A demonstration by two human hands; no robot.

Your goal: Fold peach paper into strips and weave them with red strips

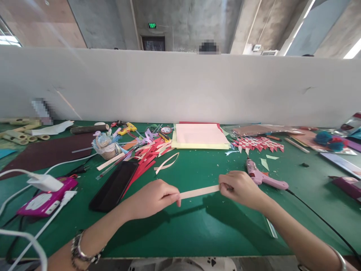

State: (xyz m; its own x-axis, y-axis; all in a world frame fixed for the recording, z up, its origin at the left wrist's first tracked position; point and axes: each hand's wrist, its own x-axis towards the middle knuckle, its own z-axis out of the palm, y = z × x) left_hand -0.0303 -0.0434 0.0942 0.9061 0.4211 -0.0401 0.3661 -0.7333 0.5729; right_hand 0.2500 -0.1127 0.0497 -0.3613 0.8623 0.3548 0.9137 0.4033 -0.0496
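A narrow pale pink paper strip (pixel 199 192) is stretched level between my two hands, just above the green table mat (pixel 197 229). My left hand (pixel 153 197) pinches its left end with fingers closed. The strip's right end is pinched by my right hand (pixel 239 188), also closed. A pink glue gun (pixel 263 177) lies right of my right hand. Left of my left hand lies a black phone (pixel 114 185), face up.
A pile of red and pink paper strips (pixel 150 152) and a stack of pink and yellow sheets (pixel 200 136) lie further back. A woven red-white paper piece (pixel 258 143) is at back right. A magenta device (pixel 46 199) with white cables sits at left. A white partition (pixel 180 86) borders the table.
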